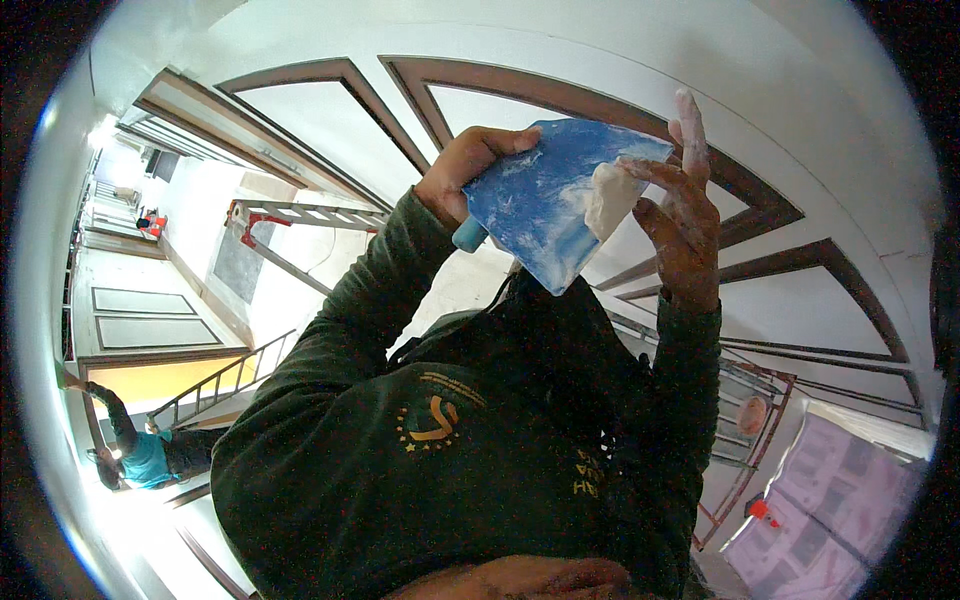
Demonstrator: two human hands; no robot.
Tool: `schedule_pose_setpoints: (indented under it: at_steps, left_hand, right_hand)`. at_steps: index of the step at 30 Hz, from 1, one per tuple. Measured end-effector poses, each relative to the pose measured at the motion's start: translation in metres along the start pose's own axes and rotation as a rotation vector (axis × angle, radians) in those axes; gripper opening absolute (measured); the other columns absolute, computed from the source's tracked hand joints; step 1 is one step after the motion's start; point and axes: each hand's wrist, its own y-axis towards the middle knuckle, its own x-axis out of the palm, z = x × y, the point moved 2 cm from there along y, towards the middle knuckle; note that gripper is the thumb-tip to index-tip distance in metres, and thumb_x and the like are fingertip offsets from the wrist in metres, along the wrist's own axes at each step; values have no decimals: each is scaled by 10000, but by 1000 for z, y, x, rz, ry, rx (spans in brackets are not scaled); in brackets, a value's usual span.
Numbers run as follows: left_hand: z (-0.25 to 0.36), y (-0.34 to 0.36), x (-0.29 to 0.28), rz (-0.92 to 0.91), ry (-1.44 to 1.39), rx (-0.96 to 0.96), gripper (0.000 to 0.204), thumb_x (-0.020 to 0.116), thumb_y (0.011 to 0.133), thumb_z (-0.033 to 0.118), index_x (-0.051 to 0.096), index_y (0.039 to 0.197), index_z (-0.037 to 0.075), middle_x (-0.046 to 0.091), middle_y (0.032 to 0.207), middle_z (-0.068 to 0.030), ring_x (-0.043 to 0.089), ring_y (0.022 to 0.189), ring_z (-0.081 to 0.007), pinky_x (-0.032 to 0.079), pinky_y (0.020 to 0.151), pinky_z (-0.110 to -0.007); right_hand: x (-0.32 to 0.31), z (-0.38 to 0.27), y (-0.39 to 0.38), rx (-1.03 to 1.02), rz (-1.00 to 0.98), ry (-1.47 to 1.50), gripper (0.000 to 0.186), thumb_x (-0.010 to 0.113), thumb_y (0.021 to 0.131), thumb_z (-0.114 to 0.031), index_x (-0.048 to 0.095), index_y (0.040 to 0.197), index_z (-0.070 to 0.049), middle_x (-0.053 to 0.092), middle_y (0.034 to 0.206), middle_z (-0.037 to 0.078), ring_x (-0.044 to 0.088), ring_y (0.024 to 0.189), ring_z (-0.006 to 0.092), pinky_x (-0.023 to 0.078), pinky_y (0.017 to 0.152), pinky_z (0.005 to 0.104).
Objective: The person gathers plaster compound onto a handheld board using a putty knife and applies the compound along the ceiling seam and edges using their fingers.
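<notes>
My left hand (pixel 480 165) is closed on the edge of a blue plastering board (pixel 530 195), with the thumb over its face. The board is tilted up before my chest and smeared with white. Beneath my left hand sticks out a light blue handle end (pixel 470 235). A lump of off-white putty (pixel 608 203) sits at the board's right side. My right hand (pixel 685 215), dusted white, has fingers bent against this lump and one finger stretched upward. Whether a small tool is hidden in the putty cannot be made out.
A pale wall with brown panel mouldings (pixel 600 100) curves close ahead. An aluminium stepladder (pixel 310 215) stands to the left, another ladder (pixel 735 410) to the right. At far left a person in teal (pixel 150 455) reaches toward a wall. Purple sheeting (pixel 810 500) shows at lower right.
</notes>
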Motion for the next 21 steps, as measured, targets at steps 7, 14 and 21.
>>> schedule_pose_setpoints:
  at_steps: [7, 14, 21]
  left_hand:
    - [-7, -4, 3, -44, -74, -48, 315, 505, 864, 183, 489, 1053, -69, 615, 884, -159, 637, 707, -216, 557, 677, -332]
    - [-17, -9, 6, 30, -86, -49, 293, 498, 873, 212, 523, 1004, -49, 627, 856, -145, 638, 700, -212, 554, 656, -328]
    - [-17, -10, -8, -34, -76, -75, 294, 490, 876, 209, 522, 999, -57, 629, 854, -150, 641, 699, -211, 554, 653, -317]
  right_hand:
    - [-1, -2, -8, 68, 35, 12, 280, 600, 723, -145, 631, 1001, -160, 154, 1433, 134, 159, 1297, 328, 146, 1030, 477]
    - [3, -10, -19, 74, 91, 5, 327, 572, 665, -67, 626, 978, -147, 160, 1433, 131, 194, 1284, 312, 157, 1036, 434]
    - [9, -12, -24, 117, 145, 53, 294, 552, 670, -29, 615, 948, -104, 181, 1428, 117, 176, 1298, 310, 168, 1043, 447]
